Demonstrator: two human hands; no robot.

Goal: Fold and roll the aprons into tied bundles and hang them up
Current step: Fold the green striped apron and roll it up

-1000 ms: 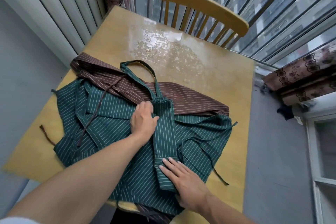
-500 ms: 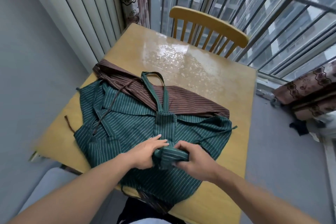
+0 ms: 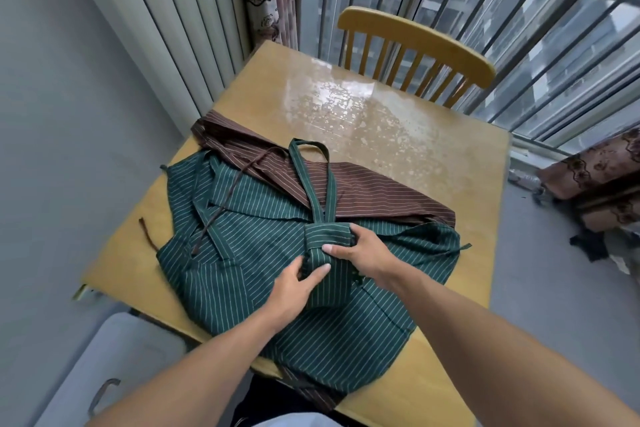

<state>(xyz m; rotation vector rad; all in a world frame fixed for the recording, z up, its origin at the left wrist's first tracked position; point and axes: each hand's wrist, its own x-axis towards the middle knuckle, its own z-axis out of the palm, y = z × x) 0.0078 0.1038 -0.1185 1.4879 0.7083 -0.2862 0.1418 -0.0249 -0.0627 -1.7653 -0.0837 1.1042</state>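
The table (image 3: 433, 184) carries the whole job, and its far half is bare and shiny, probably because the cloth sits at the near edge, within easy reach of both arms. A chair (image 3: 415, 45) stands at the far side, against the window bars.

The green apron (image 3: 259, 218) lies spread across the near part of the table, with its lower edge hanging over the front. It lies on top of the brown apron (image 3: 381, 191), which shows only as a band along the far side and a scrap under the front edge; the brown one seems to be waiting its turn underneath.

In the middle of the green apron a narrow folded strip runs toward the person, and its far end is wound into a small roll (image 3: 327, 234). The neck loop (image 3: 311, 177) stretches away from the roll over the brown cloth, flat and out of the way, likely kept free for hanging.

The right hand (image 3: 360, 248) grips the roll, fingers curled over its far side and thumb across the near side, seemingly to keep the turns tight. The left hand (image 3: 294, 284) rests on the strip just below, thumb and fingers fairly straight, pressing the cloth flat so it feeds evenly. No tie is knotted yet; a loose green tie (image 3: 460, 248) trails to the right.
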